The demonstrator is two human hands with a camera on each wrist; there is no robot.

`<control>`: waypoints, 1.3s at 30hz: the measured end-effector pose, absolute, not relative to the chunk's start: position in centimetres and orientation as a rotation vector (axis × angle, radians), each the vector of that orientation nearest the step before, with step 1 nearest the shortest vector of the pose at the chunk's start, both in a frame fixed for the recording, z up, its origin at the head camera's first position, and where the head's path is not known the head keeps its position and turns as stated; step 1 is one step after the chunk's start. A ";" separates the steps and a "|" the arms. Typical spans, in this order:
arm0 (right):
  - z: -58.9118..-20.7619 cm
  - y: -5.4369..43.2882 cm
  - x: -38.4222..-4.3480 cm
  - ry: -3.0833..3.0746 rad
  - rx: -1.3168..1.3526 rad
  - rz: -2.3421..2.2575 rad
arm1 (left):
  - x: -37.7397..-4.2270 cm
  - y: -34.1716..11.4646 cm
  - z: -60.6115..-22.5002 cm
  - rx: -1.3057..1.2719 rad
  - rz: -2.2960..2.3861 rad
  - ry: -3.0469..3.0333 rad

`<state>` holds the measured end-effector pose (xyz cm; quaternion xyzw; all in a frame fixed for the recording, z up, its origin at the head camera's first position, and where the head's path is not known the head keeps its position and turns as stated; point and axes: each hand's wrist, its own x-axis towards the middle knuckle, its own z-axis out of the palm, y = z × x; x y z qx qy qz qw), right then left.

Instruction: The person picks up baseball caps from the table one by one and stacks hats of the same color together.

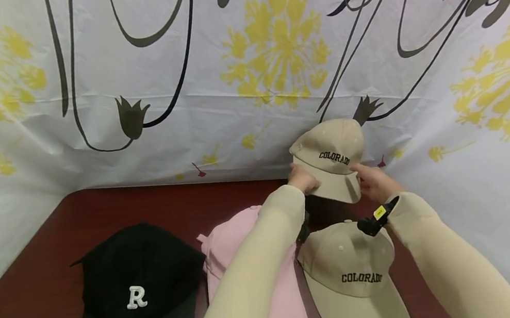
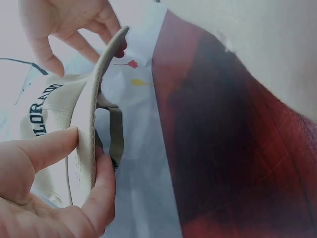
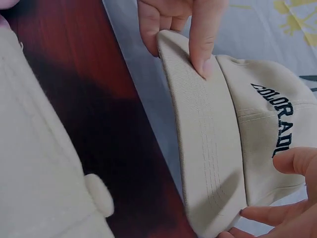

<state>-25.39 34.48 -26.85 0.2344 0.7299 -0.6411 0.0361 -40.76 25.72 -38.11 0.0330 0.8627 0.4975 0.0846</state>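
Observation:
A beige baseball cap [image 1: 328, 143] lettered COLORADO is raised at the back of the table, its crown close to the patterned sheet. My left hand [image 1: 303, 179] pinches one side of its brim [image 3: 208, 139], thumb on top and fingers beneath. At the other side my right hand [image 1: 376, 181] holds the cap. In the right wrist view the right thumb lies by the lettering, while other fingers reach the brim's edge. A second beige COLORADO cap [image 1: 349, 258] lies in front, below the right wrist. The pink cap [image 1: 231, 239] is partly hidden by my left arm.
On the left of the dark red table [image 1: 30, 286] lies a black cap [image 1: 154, 263] with a white R. A white sheet [image 1: 174, 105] with yellow and grey flowers hangs behind and along the sides.

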 end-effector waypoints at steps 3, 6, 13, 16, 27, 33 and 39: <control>-26.3 34.2 -25.1 2.266 0.711 -1.947 | -40.0 25.1 -37.2 0.143 1.525 2.553; -25.6 34.2 -24.9 2.290 0.691 -1.934 | -39.2 24.2 -35.9 0.219 1.547 2.545; -24.3 34.0 -23.7 2.368 0.629 -1.897 | -34.1 20.5 -30.7 0.347 1.579 2.502; -24.0 33.9 -22.9 2.408 0.615 -1.873 | -30.6 17.9 -27.9 0.366 1.582 2.451; -22.8 33.8 -20.2 2.452 0.475 -1.783 | -26.1 14.2 -26.1 0.466 1.690 2.298; -23.0 33.9 -18.8 2.484 0.459 -1.718 | -24.8 13.4 -26.3 0.558 1.637 2.326; -23.4 33.8 -17.0 2.607 0.341 -1.616 | -23.8 13.3 -26.2 0.589 1.489 2.431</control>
